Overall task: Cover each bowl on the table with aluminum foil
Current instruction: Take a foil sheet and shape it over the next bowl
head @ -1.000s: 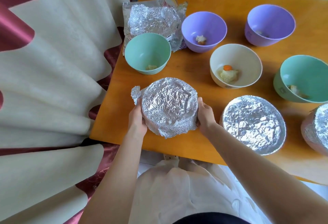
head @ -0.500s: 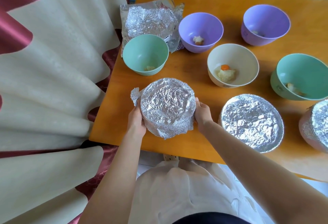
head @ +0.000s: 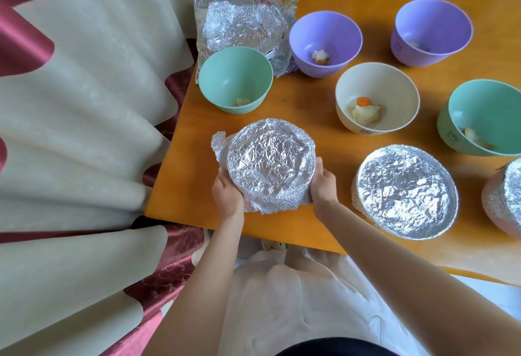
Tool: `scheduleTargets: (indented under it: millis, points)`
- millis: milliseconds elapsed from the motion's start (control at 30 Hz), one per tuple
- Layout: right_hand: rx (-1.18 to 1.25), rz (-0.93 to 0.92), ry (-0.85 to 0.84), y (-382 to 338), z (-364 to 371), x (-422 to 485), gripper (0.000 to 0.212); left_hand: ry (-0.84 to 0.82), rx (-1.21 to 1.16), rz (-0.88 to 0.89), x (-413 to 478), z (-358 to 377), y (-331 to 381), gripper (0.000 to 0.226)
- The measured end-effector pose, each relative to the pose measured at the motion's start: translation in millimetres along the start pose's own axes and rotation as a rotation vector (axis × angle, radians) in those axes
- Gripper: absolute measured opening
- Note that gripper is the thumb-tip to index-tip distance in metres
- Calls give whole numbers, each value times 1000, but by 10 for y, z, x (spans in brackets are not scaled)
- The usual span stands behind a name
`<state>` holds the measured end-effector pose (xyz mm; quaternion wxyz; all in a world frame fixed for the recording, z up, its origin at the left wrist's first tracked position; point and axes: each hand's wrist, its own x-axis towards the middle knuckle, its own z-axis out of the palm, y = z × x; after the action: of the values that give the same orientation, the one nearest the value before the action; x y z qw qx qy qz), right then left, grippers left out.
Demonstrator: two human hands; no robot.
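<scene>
Little moved: left hand (head: pixel 227 194), right hand (head: pixel 322 185) still cup foil-covered bowl (head: pixel 270 163), fingers (head: pixel 319 166) clamped on its sides.

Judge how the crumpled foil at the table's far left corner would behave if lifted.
The foil is probably very light and floppy: it looks thin, and its edges curl up. It would likely keep its creases, as its wrinkled dome does now.

Bare forearms (head: pixel 208 285) all the way down to the left hand (head: pixel 227 194) and right hand (head: pixel 322 186). Lower down there's a loose off-white skirt (head: pixel 282 299), thin and kinda see-through, lying in soft folds, plus a dark strip of clothing (head: pixel 332 350) at the very bottom edge.
</scene>
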<state>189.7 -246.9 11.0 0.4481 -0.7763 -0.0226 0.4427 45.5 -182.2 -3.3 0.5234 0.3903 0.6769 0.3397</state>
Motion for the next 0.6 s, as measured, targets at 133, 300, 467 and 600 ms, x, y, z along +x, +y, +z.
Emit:
scheduleTargets:
  millis: [133, 300, 467, 600]
  points:
    - [-35, -52, -7, -27, -16, -10, 46, -26, -3, 15, 15, 14, -49, 43]
    - [-136, -108, -19, -18, -14, 11, 48, -25, 5, 23, 41, 22, -40, 36]
    - [-202, -131, 86, -40, -60, 15, 41, 69, 111, -46, 66, -32, 20, 29]
    - [-368, -479, 120, -75, -133, -40, 46, 286, 156, 270, 8, -138, 202, 19]
